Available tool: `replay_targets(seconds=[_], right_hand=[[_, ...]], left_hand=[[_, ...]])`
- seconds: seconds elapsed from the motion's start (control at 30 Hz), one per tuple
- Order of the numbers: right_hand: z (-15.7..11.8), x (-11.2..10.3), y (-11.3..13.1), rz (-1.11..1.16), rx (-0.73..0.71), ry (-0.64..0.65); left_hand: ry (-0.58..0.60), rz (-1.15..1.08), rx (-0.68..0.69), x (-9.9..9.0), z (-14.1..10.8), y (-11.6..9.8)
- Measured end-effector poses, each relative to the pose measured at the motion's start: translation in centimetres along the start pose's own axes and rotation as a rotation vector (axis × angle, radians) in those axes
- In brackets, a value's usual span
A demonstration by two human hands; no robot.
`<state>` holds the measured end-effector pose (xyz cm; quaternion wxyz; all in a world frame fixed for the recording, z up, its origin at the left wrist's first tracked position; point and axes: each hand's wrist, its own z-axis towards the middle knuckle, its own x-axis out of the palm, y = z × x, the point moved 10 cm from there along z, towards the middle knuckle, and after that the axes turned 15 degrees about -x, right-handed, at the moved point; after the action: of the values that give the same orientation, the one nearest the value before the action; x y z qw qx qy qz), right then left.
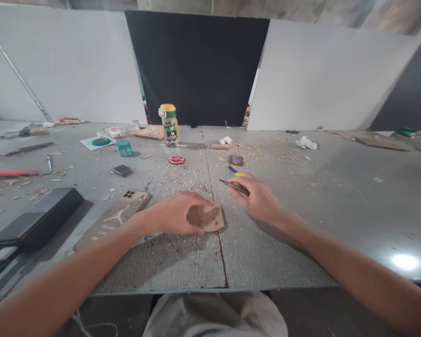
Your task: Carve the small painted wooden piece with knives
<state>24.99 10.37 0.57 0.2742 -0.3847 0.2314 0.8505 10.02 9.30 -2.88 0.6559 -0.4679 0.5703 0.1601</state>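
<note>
Grey worktable (323, 196), shavings (263, 152) scattered. Left hand (182, 213) clamped on wooden block (216, 224) over table seam (223, 262); right hand (257, 194) grips slim tool (239, 188), tip off block. Some cutting probably done; amount left unclear, block half-hidden.

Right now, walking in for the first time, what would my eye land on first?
Probably the yellow-lidded bottle, upright at the back of the table before a big black panel. Next, nearer the front, the left hand grips a wood piece while the right hand holds a slim tool. Pale chips lie scattered around, many right of the bottle.
</note>
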Motion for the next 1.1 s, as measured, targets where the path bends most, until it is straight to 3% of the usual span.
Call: replay_targets(seconds=[0.17,0.3,0.4,0.47,0.53,0.63,0.77,0.93,1.1], right_hand=[[0.6,0.6,0.0,0.054,0.040,0.069],[1.3,1.4,-1.2,0.187,0.123,0.133],[1.2,4.0,-3.2,0.487,0.295,0.167],[1.0,6.0,-4.4,0.737,0.424,0.101],[0.8,7.2,-5.4,0.931,0.500,-0.053],[0.3,8.5,-5.9,1.069,0.546,-0.193],[-0.1,8.2,-5.0,1.076,0.517,-0.191],[-0.1,5.8,-4.5,0.896,0.453,-0.166],[0.0,4.9,-5.0,0.657,0.336,-0.146]], left_hand=[[0.006,-0.265,-0.198,-0.9,1.2,2.7],[-0.204,-0.106,-0.357,-2.6,1.7,5.0],[-0.297,-0.009,-0.378,-3.2,1.8,5.4],[-0.314,-0.027,-0.330,-3.3,1.7,5.0],[-0.332,-0.047,-0.288,-3.5,1.6,4.6],[-0.324,-0.065,-0.225,-3.6,1.5,4.1],[-0.332,-0.130,-0.211,-3.6,1.8,4.5],[-0.283,-0.133,-0.288,-2.8,2.3,6.2],[-0.274,-0.109,-0.281,-2.7,2.1,5.9]])
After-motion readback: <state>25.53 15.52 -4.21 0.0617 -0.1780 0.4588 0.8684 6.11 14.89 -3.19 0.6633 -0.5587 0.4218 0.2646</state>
